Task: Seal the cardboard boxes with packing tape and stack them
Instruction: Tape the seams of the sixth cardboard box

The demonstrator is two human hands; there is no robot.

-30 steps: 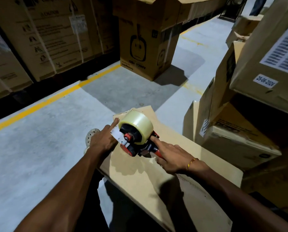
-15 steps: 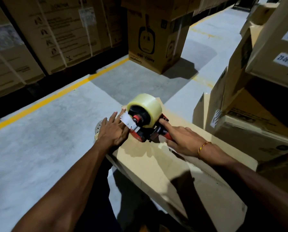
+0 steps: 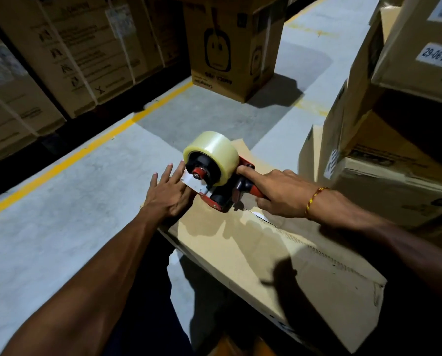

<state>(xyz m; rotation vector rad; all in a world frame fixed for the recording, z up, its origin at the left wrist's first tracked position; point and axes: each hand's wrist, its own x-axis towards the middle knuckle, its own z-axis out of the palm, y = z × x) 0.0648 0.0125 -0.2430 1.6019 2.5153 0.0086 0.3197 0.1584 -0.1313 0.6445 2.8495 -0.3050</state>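
box (image 3: 253, 250) lies flat across the near floor, dispenser at its far end | right hand (image 3: 279, 194) clenches its grip round the tape dispenser (image 3: 214, 173) handle, left hand (image 3: 167, 194) lies flat, fingers straight, on the loose tape end at the far-left corner | risk imo: palm lifts early, tape peels off the edge or wrinkles; pull drifts off the seam (image 3: 314, 246) and the flaps stay unsealed

Two hands are seen: one left hand (image 3: 167, 194) and one right hand (image 3: 279, 192). One tape dispenser (image 3: 222, 187) is counted, loaded with one roll of clear packing tape (image 3: 214, 152). One cardboard box (image 3: 266, 250) is being worked on, and one printed box (image 3: 230, 44) stands apart on the floor. Further strapped cartons (image 3: 68, 52) and stacked boxes (image 3: 394, 140) are cropped, so no exact count is given. One yellow floor line (image 3: 86, 150) and one wrist thread (image 3: 314, 199) are seen.
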